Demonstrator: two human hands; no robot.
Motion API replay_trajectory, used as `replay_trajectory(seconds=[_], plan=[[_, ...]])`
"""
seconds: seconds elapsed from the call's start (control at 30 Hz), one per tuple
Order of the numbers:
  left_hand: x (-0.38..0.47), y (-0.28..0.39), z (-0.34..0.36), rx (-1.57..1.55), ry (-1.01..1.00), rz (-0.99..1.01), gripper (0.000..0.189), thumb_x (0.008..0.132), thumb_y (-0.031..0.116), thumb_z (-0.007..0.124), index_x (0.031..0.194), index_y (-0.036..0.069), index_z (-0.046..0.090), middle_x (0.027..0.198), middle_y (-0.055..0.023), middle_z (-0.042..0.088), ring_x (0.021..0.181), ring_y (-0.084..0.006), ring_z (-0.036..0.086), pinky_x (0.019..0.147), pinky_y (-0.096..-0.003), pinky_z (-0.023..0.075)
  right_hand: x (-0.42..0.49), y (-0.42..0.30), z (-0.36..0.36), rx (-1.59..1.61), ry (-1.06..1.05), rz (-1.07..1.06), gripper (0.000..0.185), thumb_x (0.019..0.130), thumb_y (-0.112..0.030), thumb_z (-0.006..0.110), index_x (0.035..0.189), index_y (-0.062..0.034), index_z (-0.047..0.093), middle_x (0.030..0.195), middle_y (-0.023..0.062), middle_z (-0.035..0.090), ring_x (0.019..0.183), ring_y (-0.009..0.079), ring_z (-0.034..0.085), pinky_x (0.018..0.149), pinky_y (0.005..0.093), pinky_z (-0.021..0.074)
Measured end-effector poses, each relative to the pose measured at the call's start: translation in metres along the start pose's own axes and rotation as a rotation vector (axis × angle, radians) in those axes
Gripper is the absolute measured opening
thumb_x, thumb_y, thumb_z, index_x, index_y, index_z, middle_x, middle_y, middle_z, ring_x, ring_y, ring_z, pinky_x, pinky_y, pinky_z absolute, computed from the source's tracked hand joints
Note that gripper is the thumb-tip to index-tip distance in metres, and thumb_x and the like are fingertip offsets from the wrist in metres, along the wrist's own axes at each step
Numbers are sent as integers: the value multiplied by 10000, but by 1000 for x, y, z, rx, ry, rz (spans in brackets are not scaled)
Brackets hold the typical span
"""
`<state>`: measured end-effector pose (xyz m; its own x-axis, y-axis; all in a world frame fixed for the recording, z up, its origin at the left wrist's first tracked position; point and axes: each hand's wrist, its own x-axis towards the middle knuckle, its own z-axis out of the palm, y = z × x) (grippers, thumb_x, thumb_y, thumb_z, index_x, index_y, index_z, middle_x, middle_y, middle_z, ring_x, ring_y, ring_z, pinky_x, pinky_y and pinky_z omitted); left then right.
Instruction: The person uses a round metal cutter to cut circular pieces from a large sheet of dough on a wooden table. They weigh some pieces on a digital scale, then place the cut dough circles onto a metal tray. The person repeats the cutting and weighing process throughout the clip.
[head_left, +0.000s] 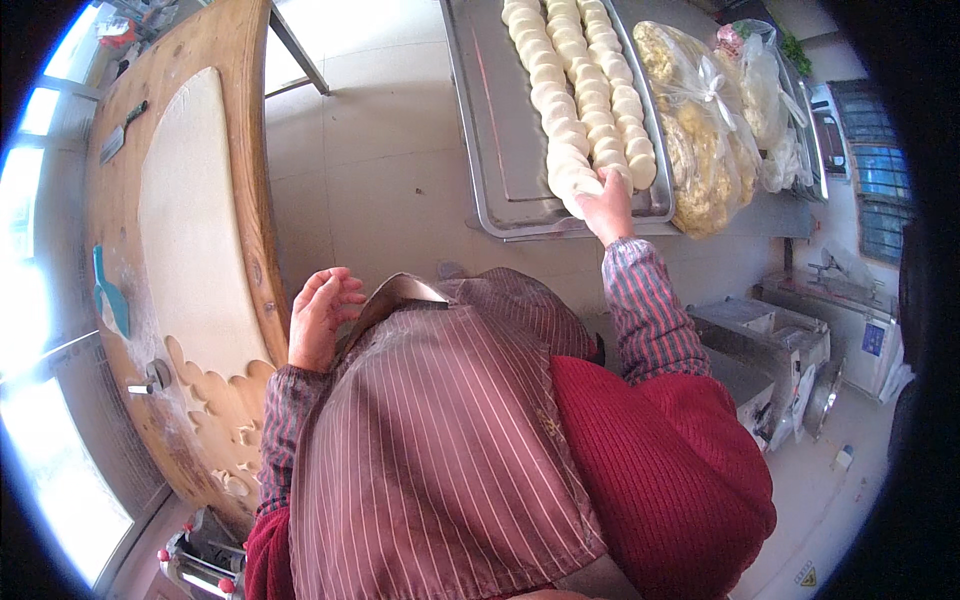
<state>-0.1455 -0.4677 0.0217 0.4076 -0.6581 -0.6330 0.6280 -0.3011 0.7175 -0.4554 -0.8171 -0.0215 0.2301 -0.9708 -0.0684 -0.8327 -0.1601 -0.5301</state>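
Observation:
My right hand is at the near end of overlapping round dough pieces, its thumb on top of the last rounds; the fingers are partly hidden. These pale rounds lie in three long rows on a large metal tray. My left hand hangs beside the edge of the wooden table, empty, with fingers loosely curled. On that table a long rolled-out dough sheet has a scalloped near end. Dough scraps and a round cutter-like tool lie close to it.
A cleaver-like knife and a teal scoop with flour lie along the table's far side. Right of the tray are plastic bags of yellowish food. Metal equipment stands at the right. A machine with red knobs is at lower left.

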Motion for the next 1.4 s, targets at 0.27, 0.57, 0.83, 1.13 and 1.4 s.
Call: replay_trajectory(seconds=[0.27, 0.57, 0.83, 1.13, 1.4], plan=[[4, -7, 3, 6, 33, -44, 227, 1020, 248, 559, 1155, 78, 625, 1033, -48, 694, 866, -132, 675, 716, -262, 531, -12, 0, -15, -168, 10, -45, 516, 758, -136, 777, 1217, 13, 593, 1144, 240, 672, 1089, 389, 639, 946, 417, 504], [13, -5, 12, 3, 9, -37, 204, 1024, 225, 549, 1149, 81, 623, 1019, -38, 695, 847, -119, 676, 699, -241, 522, 34, 85, -65, 458, 37, 108, 290, 790, -63, 767, 1056, 12, 681, 934, 84, 714, 857, 148, 666, 777, 310, 543], [10, -7, 22, -1, 37, -25, 233, 1023, 237, 548, 1160, 63, 618, 1013, -44, 678, 862, -137, 657, 714, -261, 521, 83, 157, -75, 211, 312, 122, 337, 856, -84, 725, 1166, 14, 633, 1049, 85, 695, 963, 186, 657, 877, 338, 521], [-36, -26, -4, 12, 226, 62, 239, 981, 223, 586, 1131, 41, 624, 944, -58, 665, 823, -143, 652, 680, -285, 548, 93, 3, -15, 519, -167, -195, 249, 958, -80, 634, 1184, 18, 597, 1060, 102, 691, 904, 157, 662, 776, 275, 539], [-162, -145, -137, -206, 535, 157, 254, 974, 235, 606, 1130, 35, 623, 960, -54, 678, 816, -114, 653, 665, -251, 538, -70, -206, 134, 436, -766, -523, 188, 982, -108, 626, 1155, -33, 616, 973, 48, 697, 792, 95, 638, 674, 213, 501]])
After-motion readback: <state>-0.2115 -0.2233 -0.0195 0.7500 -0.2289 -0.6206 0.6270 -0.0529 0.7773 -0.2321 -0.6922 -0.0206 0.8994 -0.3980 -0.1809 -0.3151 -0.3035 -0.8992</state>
